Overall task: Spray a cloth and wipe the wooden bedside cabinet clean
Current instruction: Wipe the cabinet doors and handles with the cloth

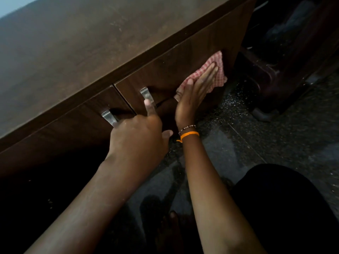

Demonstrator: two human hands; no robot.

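Wiping is well under way in the head view: my right hand (197,85) presses the checked cloth (205,70) flat, fingers straight, against the right door of the cabinet (165,70), right of centre. My left hand (139,132) rests by the steel handle (146,94), one finger extended (grip unclear in this dim light). No spray bottle shows. Left door and top may remain. The door's right edge lies just beyond the cloth; dark floor (275,134) leaves room below.

Bare forearms; orange thread (189,134) and beaded bracelet (187,127) circle the right wrist.
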